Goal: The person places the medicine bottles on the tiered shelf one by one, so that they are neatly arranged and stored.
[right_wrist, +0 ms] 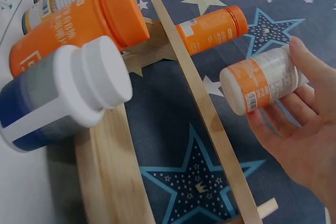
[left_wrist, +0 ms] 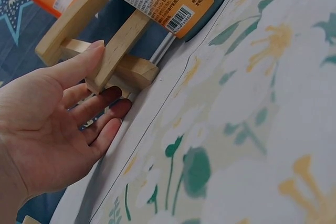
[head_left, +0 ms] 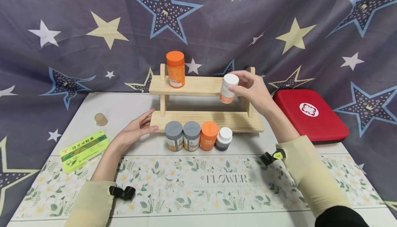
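Observation:
A white pill bottle with an orange band (head_left: 227, 91) is pinched between the thumb and fingers of my right hand (head_left: 252, 89), in front of the upper tier's right part. My left hand (head_left: 131, 132) holds the left end of the two-tier wooden rack (head_left: 204, 117), thumb on one side and fingers curled on the other, as the left wrist view shows its hand (left_wrist: 63, 119). On the upper tier at the left stands an orange bottle (head_left: 175, 70). Along the rack's front stand two grey-lidded bottles (head_left: 174, 135) (head_left: 191, 135), an orange bottle (head_left: 209, 137) and a white-capped dark bottle (head_left: 224, 139).
To the right lies a red zip case (head_left: 310, 116) with a white emblem. At the left are a green-yellow medicine box (head_left: 83, 151) and a small brownish cap-like piece (head_left: 101, 119). A flower-patterned mat (head_left: 186, 189) covers the table's front; a star-print cloth hangs behind.

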{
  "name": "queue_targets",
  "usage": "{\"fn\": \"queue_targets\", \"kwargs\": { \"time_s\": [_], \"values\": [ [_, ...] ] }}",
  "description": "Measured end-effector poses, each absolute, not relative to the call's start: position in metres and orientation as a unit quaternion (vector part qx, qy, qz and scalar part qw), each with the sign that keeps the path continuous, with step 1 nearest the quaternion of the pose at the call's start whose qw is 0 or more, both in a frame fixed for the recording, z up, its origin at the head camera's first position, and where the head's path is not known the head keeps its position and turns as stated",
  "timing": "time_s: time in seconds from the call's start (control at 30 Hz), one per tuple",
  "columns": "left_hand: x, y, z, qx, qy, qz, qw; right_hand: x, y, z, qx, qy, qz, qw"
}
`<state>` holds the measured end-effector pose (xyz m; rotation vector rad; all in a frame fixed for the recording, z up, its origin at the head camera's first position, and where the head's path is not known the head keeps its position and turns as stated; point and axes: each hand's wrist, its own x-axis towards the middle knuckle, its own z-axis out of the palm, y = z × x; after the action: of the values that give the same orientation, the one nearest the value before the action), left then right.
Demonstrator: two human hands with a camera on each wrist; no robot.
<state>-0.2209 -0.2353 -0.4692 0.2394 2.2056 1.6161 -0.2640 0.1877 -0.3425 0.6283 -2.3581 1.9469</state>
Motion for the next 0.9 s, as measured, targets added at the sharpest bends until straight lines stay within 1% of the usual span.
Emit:
{"fn": "queue_targets", "kwargs": {
  "time_s": [0.17,0.4,0.7,0.9],
  "values": [
    [-0.220,-0.235,-0.468,0.087,0.788,0.577,0.197,-0.280,0.172,-0.335,0.201,-0.752,0.628,0.007],
    [-0.222,-0.236,-0.471,0.089,0.791,0.574,0.195,-0.301,0.153,-0.335,0.197,-0.729,0.655,-0.001],
    [-0.222,-0.237,-0.472,0.087,0.792,0.572,0.193,-0.315,0.136,-0.339,0.189,-0.738,0.647,0.000],
    [-0.221,-0.236,-0.470,0.089,0.790,0.574,0.195,-0.320,0.131,-0.342,0.186,-0.739,0.647,-0.009]
  ]
}}
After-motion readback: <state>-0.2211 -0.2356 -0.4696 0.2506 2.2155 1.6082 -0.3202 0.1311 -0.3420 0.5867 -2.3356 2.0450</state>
